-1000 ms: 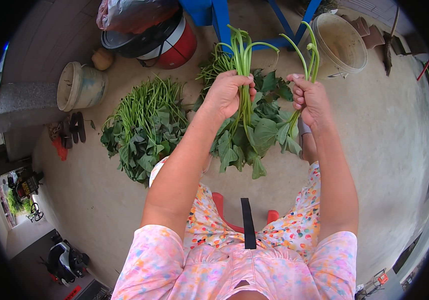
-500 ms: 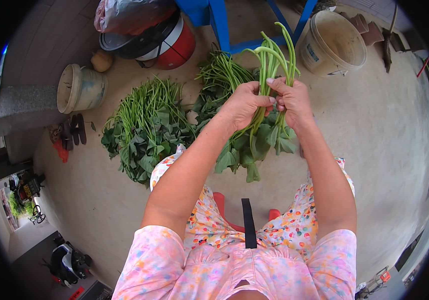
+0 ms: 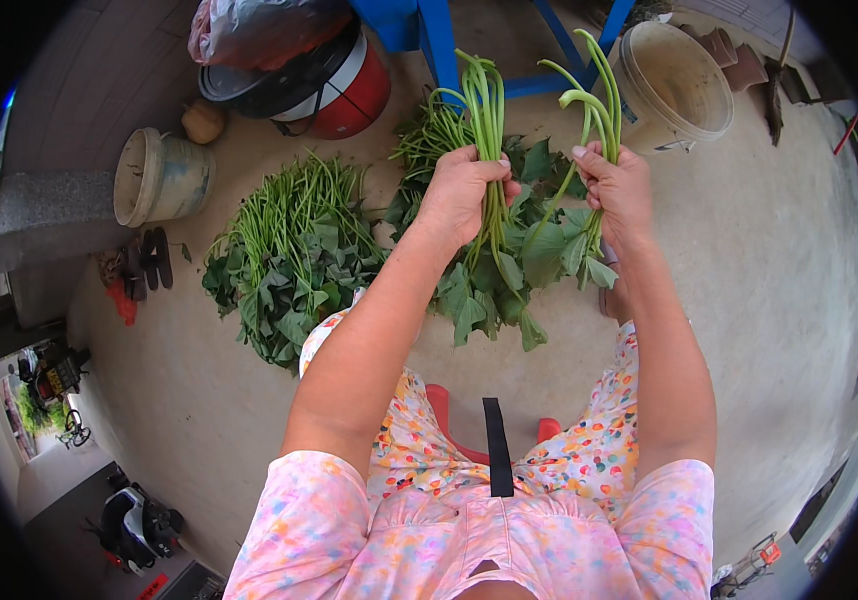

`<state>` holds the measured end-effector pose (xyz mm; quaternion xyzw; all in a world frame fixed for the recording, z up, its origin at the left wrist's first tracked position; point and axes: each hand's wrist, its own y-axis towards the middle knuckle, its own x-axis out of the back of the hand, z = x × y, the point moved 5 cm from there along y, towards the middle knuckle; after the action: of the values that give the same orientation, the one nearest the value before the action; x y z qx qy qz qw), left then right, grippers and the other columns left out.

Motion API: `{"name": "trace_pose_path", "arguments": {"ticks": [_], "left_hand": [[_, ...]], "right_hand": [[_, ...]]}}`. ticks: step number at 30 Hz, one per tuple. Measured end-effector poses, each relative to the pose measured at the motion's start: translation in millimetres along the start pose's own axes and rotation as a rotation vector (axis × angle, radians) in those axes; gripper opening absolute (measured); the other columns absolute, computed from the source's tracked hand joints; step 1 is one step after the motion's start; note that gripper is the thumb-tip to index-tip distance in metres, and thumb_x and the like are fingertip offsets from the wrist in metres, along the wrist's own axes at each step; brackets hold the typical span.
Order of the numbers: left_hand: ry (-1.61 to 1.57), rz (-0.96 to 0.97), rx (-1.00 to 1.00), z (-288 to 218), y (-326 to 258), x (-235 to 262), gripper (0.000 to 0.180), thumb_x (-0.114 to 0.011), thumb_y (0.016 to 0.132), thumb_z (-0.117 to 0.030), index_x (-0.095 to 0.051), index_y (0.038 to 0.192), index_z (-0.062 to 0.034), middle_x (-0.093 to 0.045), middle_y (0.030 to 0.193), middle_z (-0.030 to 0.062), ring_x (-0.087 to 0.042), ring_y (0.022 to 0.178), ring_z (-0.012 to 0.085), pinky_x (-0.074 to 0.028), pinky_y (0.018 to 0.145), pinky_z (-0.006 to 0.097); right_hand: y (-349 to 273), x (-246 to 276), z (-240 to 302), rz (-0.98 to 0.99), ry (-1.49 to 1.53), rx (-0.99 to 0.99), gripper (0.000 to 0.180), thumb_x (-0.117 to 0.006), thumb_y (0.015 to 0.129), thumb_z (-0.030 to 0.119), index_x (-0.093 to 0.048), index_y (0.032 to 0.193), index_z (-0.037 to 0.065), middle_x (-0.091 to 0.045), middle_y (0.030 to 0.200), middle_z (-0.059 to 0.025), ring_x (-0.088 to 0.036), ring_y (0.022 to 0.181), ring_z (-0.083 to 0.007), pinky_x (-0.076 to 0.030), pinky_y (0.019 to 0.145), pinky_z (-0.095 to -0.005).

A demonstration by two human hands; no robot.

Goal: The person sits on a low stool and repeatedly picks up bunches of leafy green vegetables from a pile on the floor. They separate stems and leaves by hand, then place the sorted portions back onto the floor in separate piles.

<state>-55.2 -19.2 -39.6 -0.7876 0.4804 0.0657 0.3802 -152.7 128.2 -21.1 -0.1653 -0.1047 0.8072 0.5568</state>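
My left hand (image 3: 470,193) is closed around a bunch of long green leafy stems (image 3: 489,110), cut ends up and leaves hanging down. A smaller bunch of leafy stems (image 3: 607,110) is gripped in my right hand (image 3: 617,190), a hand's width to the right. Broad green leaves (image 3: 546,250) hang below and between both hands. Behind my left hand lies a pile of the same greens (image 3: 429,150), partly hidden by the hand and its bunch. Another large pile of leafy stems (image 3: 294,255) rests on the floor to the left, touched by neither hand.
A pale bucket (image 3: 674,90) stands at the far right, beside the legs of a blue stand (image 3: 439,50). Far left are a red bucket (image 3: 354,95) under a plastic bag (image 3: 264,30), a smaller dirty bucket (image 3: 164,178) and dark slippers (image 3: 156,258). I sit on a red stool (image 3: 439,400).
My hands have moved apart, splitting the stems they held together into two bunches. The left hand went left with the thicker bunch, the right hand went right with the thinner one.
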Motion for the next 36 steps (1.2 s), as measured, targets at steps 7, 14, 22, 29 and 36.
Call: {"name": "trace_pose_path", "arguments": {"ticks": [7, 14, 22, 29, 36], "left_hand": [[0.052, -0.163, -0.120, -30, -3, 27, 0.006, -0.054, 0.081, -0.003, -0.051, 0.084, 0.0001, -0.051, 0.069, 0.0057, -0.051, 0.057, 0.0157, -0.044, 0.052, 0.031], [0.111, -0.281, -0.198, -52, -12, 50, 0.004, -0.054, 0.080, -0.004, -0.051, 0.080, -0.0009, -0.050, 0.066, 0.0050, -0.049, 0.052, 0.0145, -0.042, 0.048, 0.030], [0.146, -0.320, -0.222, -55, -11, 59, 0.004, -0.055, 0.078, -0.003, -0.052, 0.078, -0.0015, -0.050, 0.064, 0.0044, -0.048, 0.049, 0.0131, -0.040, 0.044, 0.029], [0.120, -0.293, -0.203, -49, -7, 59, 0.004, -0.055, 0.078, -0.003, -0.052, 0.078, -0.0010, -0.050, 0.064, 0.0046, -0.048, 0.049, 0.0132, -0.041, 0.044, 0.028], [0.160, -0.284, -0.201, -50, -8, 61, 0.005, -0.056, 0.078, -0.004, -0.053, 0.078, -0.0006, -0.050, 0.064, 0.0044, -0.048, 0.049, 0.0132, -0.040, 0.044, 0.028]], "right_hand": [[6, 34, 14, -0.168, 0.036, 0.120, 0.008, -0.063, 0.078, 0.009, -0.056, 0.078, 0.006, -0.047, 0.059, 0.0044, -0.036, 0.046, -0.0026, -0.024, 0.037, -0.0175], [7, 72, 23, -0.347, 0.063, 0.253, 0.011, -0.063, 0.080, 0.012, -0.054, 0.086, 0.008, -0.048, 0.068, 0.0034, -0.041, 0.056, -0.0030, -0.029, 0.039, -0.0163], [9, 107, 33, -0.434, 0.175, 0.249, 0.009, -0.056, 0.085, 0.013, -0.055, 0.089, 0.005, -0.057, 0.079, -0.0020, -0.044, 0.061, -0.0064, -0.032, 0.044, -0.0190], [28, 138, 11, -0.292, 0.532, 0.005, 0.012, -0.046, 0.089, 0.014, -0.051, 0.091, 0.003, -0.053, 0.077, -0.0047, -0.046, 0.063, -0.0137, -0.036, 0.050, -0.0266], [37, 165, -2, -0.174, 0.874, -0.155, 0.013, -0.042, 0.090, 0.013, -0.047, 0.092, 0.001, -0.046, 0.075, -0.0043, -0.044, 0.061, -0.0135, -0.035, 0.048, -0.0236]]}}
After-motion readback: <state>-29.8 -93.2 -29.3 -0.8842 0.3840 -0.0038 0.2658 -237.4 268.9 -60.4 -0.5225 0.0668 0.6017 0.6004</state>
